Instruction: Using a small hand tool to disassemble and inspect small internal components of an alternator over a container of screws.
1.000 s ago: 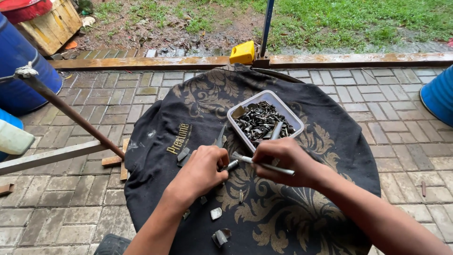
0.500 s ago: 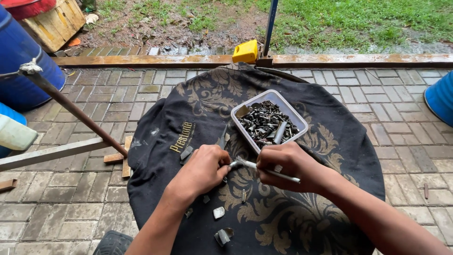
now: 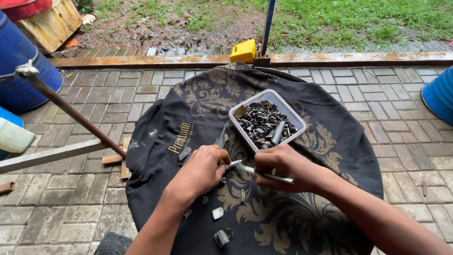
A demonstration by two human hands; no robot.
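Observation:
Over a round table draped in a black patterned cloth [image 3: 330,156], my left hand [image 3: 200,170] is closed around a small metal piece whose tip pokes out toward the right. My right hand [image 3: 283,167] grips a thin metal rod [image 3: 271,176] that runs from that piece out past my fingers. Both hands meet near the table's middle. Just beyond them stands a white plastic tub [image 3: 267,120] filled with small dark metal parts. Several loose metal bits [image 3: 218,213] lie on the cloth in front of my left wrist.
A rusty bar [image 3: 71,111] and a grey plank [image 3: 47,156] slant in at the left, beside blue drums [image 3: 19,71]. Another blue drum [image 3: 439,94] is at the right edge. A yellow block [image 3: 243,51] sits on the rusty kerb by a blue post. Brick paving surrounds the table.
Both hands have stayed together near the table's middle, working the rod and small piece with slight shifts. The tub and loose bits have not moved.

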